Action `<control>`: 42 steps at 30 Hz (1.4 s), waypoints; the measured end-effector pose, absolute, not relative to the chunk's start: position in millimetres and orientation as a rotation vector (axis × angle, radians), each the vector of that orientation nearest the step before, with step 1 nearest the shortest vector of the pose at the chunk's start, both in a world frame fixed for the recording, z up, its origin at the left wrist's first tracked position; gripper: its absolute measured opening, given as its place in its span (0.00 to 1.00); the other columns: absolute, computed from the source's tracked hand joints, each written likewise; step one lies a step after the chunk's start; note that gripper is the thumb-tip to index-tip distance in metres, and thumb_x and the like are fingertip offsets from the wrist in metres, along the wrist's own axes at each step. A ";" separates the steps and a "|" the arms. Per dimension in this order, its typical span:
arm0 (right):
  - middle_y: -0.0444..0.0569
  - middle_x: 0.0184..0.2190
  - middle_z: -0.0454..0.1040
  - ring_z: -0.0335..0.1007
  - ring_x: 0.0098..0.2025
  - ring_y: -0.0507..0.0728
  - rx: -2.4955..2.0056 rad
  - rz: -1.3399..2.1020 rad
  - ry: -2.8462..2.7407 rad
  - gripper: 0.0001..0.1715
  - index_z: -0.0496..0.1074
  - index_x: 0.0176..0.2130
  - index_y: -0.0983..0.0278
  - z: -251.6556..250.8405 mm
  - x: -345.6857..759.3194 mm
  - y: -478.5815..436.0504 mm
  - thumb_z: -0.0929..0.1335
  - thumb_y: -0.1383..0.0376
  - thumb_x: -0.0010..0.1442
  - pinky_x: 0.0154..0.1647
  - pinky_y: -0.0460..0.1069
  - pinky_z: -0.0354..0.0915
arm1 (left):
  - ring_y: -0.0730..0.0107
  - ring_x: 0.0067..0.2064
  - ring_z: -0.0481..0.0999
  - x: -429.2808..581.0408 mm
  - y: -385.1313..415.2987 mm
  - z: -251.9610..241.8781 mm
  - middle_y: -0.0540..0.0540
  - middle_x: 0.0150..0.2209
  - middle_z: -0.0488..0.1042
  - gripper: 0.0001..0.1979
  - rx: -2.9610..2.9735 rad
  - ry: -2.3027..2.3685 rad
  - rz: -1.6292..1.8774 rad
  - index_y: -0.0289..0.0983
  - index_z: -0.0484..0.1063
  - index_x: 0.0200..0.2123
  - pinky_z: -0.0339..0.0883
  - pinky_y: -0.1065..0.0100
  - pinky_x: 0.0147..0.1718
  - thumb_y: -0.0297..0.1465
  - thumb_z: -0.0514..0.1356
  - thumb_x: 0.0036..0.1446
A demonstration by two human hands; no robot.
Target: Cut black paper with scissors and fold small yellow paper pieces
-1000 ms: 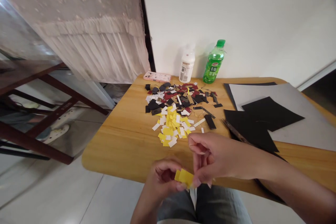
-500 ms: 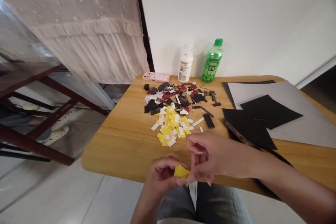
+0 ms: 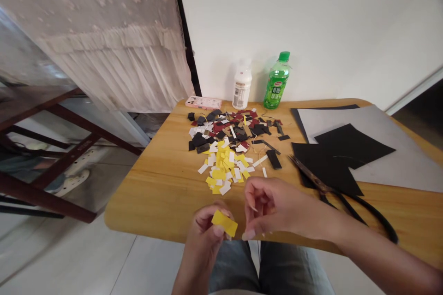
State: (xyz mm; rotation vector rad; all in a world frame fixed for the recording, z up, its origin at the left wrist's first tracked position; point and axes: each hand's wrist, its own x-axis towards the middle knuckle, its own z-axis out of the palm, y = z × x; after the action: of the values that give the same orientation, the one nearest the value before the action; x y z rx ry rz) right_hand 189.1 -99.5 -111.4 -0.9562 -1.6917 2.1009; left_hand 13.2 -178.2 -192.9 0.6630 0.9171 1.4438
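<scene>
Near the table's front edge my left hand (image 3: pixel 207 230) pinches a small yellow paper piece (image 3: pixel 225 223) between thumb and fingers. Just to its right, my right hand (image 3: pixel 273 207) has curled fingers with a gap between thumb and forefinger, and nothing shows in them. Beyond both hands lies a heap of yellow and white paper pieces (image 3: pixel 224 161). Behind it spreads a pile of black, dark red and white scraps (image 3: pixel 238 126). Black-handled scissors (image 3: pixel 323 186) rest right of my right hand, partly on black sheets (image 3: pixel 328 161).
A large grey sheet (image 3: pixel 408 156) lies at the right of the wooden table (image 3: pixel 152 203). Along the wall stand a white bottle (image 3: pixel 241 90) and a green drink bottle (image 3: pixel 277 83), beside a pink phone (image 3: pixel 203 102). A dark wooden stool (image 3: pixel 69 166) is at the left.
My right hand has let go of the yellow paper and drawn slightly apart from my left. The yellow piece has moved left with my left hand and now shows more fully.
</scene>
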 end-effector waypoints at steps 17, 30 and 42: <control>0.49 0.38 0.78 0.75 0.37 0.57 -0.346 0.560 -2.641 0.21 0.77 0.51 0.60 -108.1 188.0 -94.2 0.71 0.52 0.63 0.34 0.49 0.66 | 0.70 0.29 0.76 8.1 -175.7 -198.6 0.50 0.27 0.78 0.16 0.618 0.824 1.273 0.42 0.84 0.29 0.71 0.73 0.27 0.39 0.79 0.35; 0.48 0.31 0.81 0.77 0.33 0.54 -0.121 0.187 -2.334 0.12 0.73 0.45 0.71 -120.6 192.1 -102.3 0.67 0.63 0.69 0.31 0.48 0.72 | 0.75 0.27 0.72 21.1 -179.1 -177.8 0.50 0.25 0.75 0.18 0.498 0.891 1.367 0.38 0.82 0.24 0.67 0.77 0.25 0.41 0.80 0.29; 0.43 0.28 0.76 0.74 0.29 0.51 -1.071 0.435 -1.796 0.07 0.71 0.36 0.60 -170.5 229.9 -161.2 0.66 0.68 0.68 0.31 0.43 0.69 | 0.78 0.23 0.69 15.9 -172.6 -194.8 0.47 0.30 0.78 0.15 0.573 0.888 1.407 0.39 0.83 0.29 0.71 0.75 0.25 0.39 0.77 0.39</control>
State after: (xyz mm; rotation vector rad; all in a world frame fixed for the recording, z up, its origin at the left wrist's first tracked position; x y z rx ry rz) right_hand 229.9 -161.2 -170.5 -1.0713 -1.7957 0.4354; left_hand 15.9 -172.6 -194.8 0.5731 0.8876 1.4071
